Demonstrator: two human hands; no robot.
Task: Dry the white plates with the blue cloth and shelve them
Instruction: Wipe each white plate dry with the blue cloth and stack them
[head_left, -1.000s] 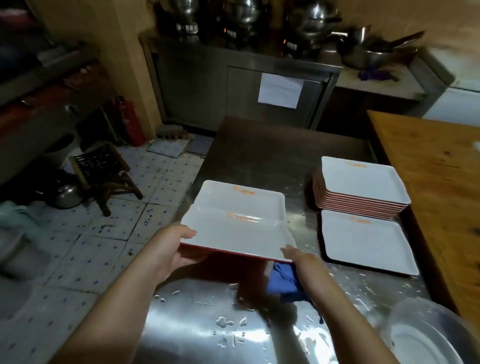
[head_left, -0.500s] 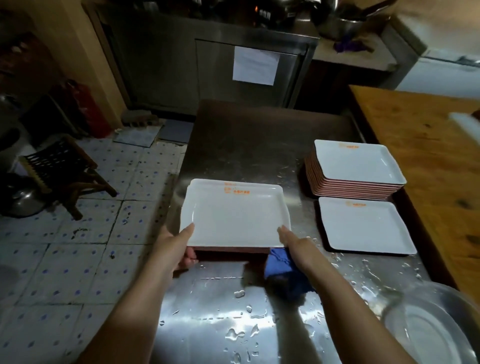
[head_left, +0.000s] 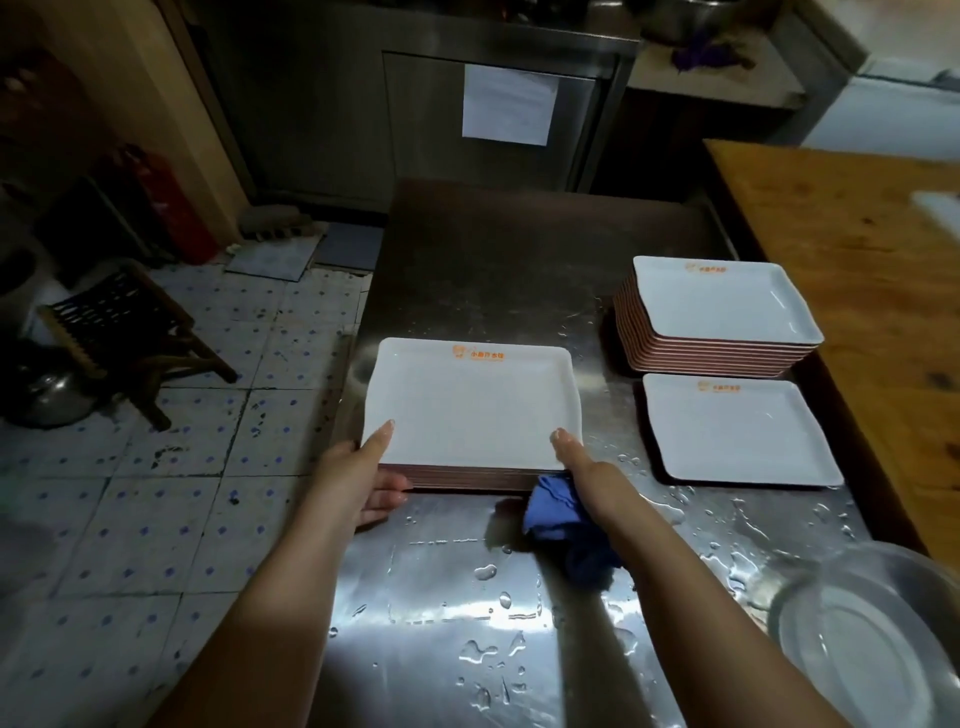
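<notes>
Left hand (head_left: 358, 480) and right hand (head_left: 582, 467) both grip near corners of white plate stack (head_left: 470, 410) on wet bench (head_left: 493, 623); right also bunches blue cloth (head_left: 558, 512).

A commercial kitchen is showing here. A wet stainless steel worktable (head_left: 519, 270) is carrying a stack of logo plates (head_left: 717, 317), and steel cabinets (head_left: 467, 104) are standing over a tiled floor (head_left: 156, 493).

I have one view only, from the camera worn on the head. It looks forward and steeply down over a wet steel counter (head_left: 519, 270), close enough that both forearms run in from the bottom edge. The wide lens also takes in the tiled floor (head_left: 171, 467) at left and a wooden table (head_left: 857, 270) at right.
</notes>
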